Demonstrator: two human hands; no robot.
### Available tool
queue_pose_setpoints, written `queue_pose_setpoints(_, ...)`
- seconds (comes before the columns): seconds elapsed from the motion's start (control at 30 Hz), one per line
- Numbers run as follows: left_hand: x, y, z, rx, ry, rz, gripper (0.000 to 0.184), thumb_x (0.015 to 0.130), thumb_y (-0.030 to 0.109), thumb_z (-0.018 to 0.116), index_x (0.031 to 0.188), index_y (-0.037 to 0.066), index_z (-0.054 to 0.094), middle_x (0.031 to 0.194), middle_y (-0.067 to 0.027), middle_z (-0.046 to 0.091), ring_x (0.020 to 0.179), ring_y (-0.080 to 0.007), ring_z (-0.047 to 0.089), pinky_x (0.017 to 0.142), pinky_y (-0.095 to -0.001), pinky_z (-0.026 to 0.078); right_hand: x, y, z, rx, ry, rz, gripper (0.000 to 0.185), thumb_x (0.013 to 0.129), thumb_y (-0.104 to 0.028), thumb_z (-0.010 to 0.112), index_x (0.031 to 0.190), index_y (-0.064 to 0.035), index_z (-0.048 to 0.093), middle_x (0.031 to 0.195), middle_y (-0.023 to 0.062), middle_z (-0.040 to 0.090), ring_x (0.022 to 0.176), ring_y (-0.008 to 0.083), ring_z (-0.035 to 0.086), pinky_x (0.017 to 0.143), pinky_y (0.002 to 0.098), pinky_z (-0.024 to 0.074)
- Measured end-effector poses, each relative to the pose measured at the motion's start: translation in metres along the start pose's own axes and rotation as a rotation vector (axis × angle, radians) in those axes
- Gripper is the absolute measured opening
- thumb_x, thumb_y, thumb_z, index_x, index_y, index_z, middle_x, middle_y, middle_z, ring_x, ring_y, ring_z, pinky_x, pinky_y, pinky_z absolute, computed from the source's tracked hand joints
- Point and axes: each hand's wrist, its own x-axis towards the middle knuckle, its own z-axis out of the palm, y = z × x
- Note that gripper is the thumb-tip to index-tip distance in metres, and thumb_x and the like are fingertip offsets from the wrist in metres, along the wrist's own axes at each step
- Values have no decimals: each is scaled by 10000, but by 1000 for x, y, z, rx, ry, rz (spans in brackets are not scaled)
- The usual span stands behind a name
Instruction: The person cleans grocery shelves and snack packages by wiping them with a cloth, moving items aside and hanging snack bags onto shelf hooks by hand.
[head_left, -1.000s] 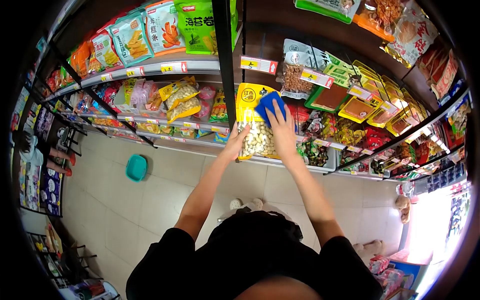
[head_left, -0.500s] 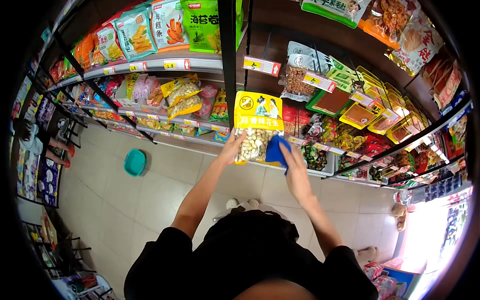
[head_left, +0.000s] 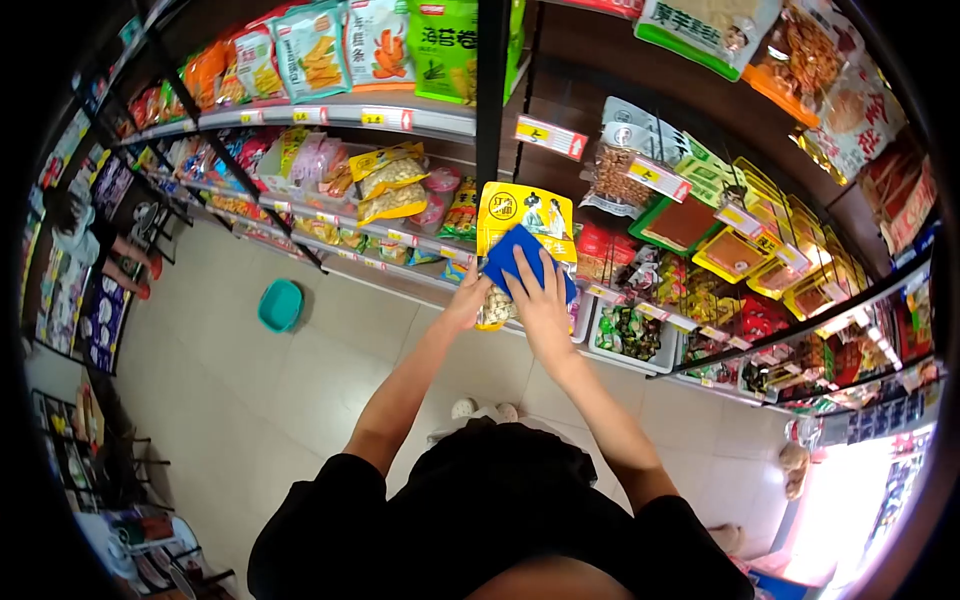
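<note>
A yellow bag of peanuts (head_left: 528, 208) with a clear lower window is held upright in front of the shelves. My left hand (head_left: 466, 300) grips its lower left edge, thumb toward the front. Across the front of the bag lies a blue cloth (head_left: 512, 250), covering much of the print and part of the window. My right hand (head_left: 543, 312) holds this cloth flat against the bag, its fingers stretched over the fabric.
Shelves of snack bags (head_left: 445, 55) rise ahead, with price tags along their edges. Packets hang on hooks at right above a bin of wrapped items (head_left: 628, 332). A teal basin (head_left: 281, 306) sits on the tiled floor. Another person (head_left: 80, 235) is at far left.
My right hand has moved the blue cloth up and left, from the bag's lower right edge onto its middle. The view has shifted slightly; my left hand still grips the bag.
</note>
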Motion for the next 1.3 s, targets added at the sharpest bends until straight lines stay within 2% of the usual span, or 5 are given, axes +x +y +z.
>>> queue_pose_setpoints(0.53, -32, 39, -109, 98, 361, 125, 423, 944, 248, 615, 1291, 107, 418, 1151, -90, 604, 946, -157, 641, 751, -328, 563, -44, -21, 3, 267, -265, -257, 476, 773, 3, 546, 1239, -90, 575, 1533, 72, 292, 1391, 363, 272, 1116, 474, 318)
queue_pose_setpoints(0.77, 9, 164, -191, -34, 389, 172, 402, 987, 237, 519, 1328, 40, 438, 1212, -108, 616, 1083, -239, 626, 896, -400, 545, -34, -22, 11, 611, -296, 19, 732, 655, 216, 440, 1328, -64, 495, 1489, 112, 358, 1369, 373, 306, 1130, 442, 306)
queue_pose_setpoints(1.13, 188, 237, -288, 52, 372, -30, 354, 965, 254, 560, 1239, 32, 538, 1168, -98, 641, 1006, -261, 636, 893, -398, 522, -17, -24, 30, 477, -90, 435, 738, 652, 221, 459, 1327, -74, 512, 1454, 136, 404, 1349, 371, 341, 1126, 426, 314)
queue_pose_setpoints(1.2, 181, 236, -260, 318, 628, 40, 422, 932, 271, 609, 1243, 0, 519, 1175, -110, 632, 1011, -276, 622, 891, -410, 506, -22, -23, 25, 425, -46, 475, 750, 638, 227, 450, 1323, -69, 518, 1437, 149, 420, 1340, 370, 359, 1121, 421, 320)
queue_pose_setpoints(1.3, 218, 223, -326, 681, 627, 76, 474, 924, 323, 595, 1263, 5, 505, 1182, -169, 620, 1046, -333, 603, 908, -433, 477, -17, -13, 11, 428, 69, 549, 765, 630, 231, 400, 1336, -45, 507, 1401, 202, 444, 1305, 385, 413, 1107, 397, 318)
